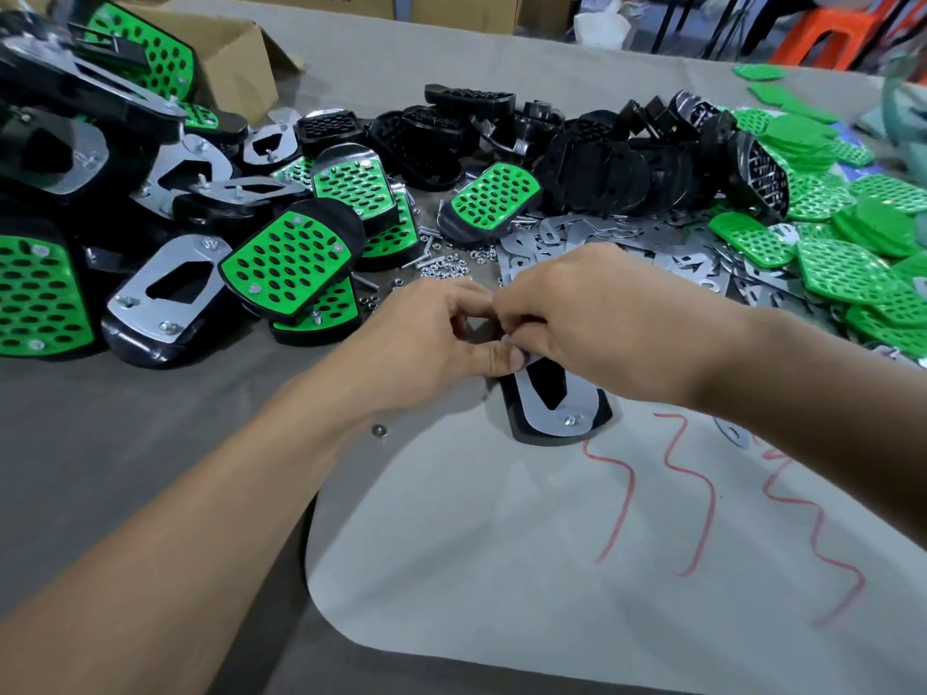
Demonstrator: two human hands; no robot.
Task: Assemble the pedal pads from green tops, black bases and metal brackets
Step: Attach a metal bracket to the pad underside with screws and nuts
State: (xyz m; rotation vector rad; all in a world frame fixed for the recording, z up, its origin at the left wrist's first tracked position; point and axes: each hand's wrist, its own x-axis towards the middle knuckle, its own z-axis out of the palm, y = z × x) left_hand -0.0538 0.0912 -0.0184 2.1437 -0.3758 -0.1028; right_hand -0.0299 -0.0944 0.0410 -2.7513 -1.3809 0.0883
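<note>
Head view: our two hands meet over the far end of a pedal pad lying underside up on the table (150, 443). Our left hand (431, 338) has its fingers curled, with the thumb tip pressed against the edge of the metal bracket (532, 411), pinching that end. Our right hand (592, 313) curls its fingers down onto the same spot; its fingertips are hidden, so we cannot tell whether they pinch anything. The bracket sits on its black base (603, 409), with a bolt (570, 420) at the near end. The pad rests at the edge of a pale sheet (501, 569) marked with red scribbles.

Beyond our hands lie loose nuts and bolts (441, 265) and flat spare brackets (602, 238). Finished pads (281, 263) pile up on the left, bare black bases (602, 163) heap at the back, and green tops (853, 273) spread on the right. A cardboard box (236, 57) stands at far left.
</note>
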